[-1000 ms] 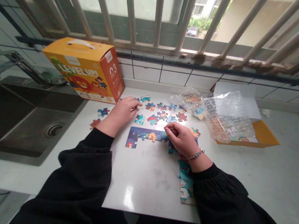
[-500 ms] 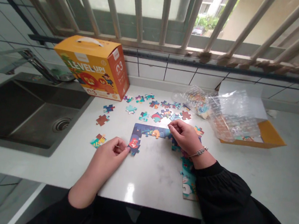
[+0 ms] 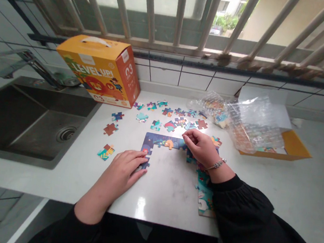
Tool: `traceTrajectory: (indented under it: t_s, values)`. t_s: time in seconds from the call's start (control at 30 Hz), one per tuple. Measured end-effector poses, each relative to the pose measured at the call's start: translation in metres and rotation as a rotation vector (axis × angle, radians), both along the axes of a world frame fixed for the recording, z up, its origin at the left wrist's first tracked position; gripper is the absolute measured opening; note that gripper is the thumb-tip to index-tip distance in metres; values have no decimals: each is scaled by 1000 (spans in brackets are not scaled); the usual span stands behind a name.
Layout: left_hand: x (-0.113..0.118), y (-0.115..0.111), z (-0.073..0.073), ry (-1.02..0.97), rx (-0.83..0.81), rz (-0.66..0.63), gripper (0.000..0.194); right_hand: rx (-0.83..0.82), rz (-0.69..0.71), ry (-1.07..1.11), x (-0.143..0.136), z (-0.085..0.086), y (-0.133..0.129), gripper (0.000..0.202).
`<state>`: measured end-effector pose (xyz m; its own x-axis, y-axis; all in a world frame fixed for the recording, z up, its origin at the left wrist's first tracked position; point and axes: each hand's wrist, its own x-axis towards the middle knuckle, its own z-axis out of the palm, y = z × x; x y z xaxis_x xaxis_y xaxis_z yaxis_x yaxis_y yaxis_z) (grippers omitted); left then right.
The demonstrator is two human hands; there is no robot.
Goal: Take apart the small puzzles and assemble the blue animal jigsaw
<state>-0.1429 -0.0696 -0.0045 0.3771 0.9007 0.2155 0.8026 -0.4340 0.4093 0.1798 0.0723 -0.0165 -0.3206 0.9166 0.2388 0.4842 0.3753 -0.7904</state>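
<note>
Jigsaw pieces joined into a partial frame (image 3: 164, 140) lie on the counter, with a top edge, a left side and a teal right side (image 3: 205, 192). Over the lower left piece (image 3: 145, 163) my left hand (image 3: 123, 170) lies with fingers stretched out, fingertips and thumb touching it and partly covering it. My right hand (image 3: 201, 147) rests at the top right of the frame. Its fingers are curled in with the thumb against them; whether anything is in them is hidden. That hand and wrist cover part of the frame's corner.
Several loose jigsaw pieces (image 3: 170, 126) lie behind the frame, others at left (image 3: 110, 129). An orange puzzle box (image 3: 97, 70) stands beside the sink (image 3: 40, 122). Clear plastic packaging (image 3: 242, 127) and an open orange box (image 3: 296, 146) sit at back right. Barred window behind.
My left hand has moved slightly right and its fingers have straightened from a curl onto the lower left piece. The right hand has stayed in place.
</note>
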Motion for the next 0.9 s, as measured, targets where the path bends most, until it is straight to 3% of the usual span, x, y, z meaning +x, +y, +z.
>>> traceTrajectory:
  t_s: [0.23,0.63,0.9]
  values:
    - [1,2,-3,-23,38,8,22,-27,8,17,1,-3,0,23]
    - [-12,1,-6,-56,-3,96,41,-17,6,15,0,-3,0,23]
    - [-18,3,-1,-74,-115,28,27,-19,13,11,0,0,0,24]
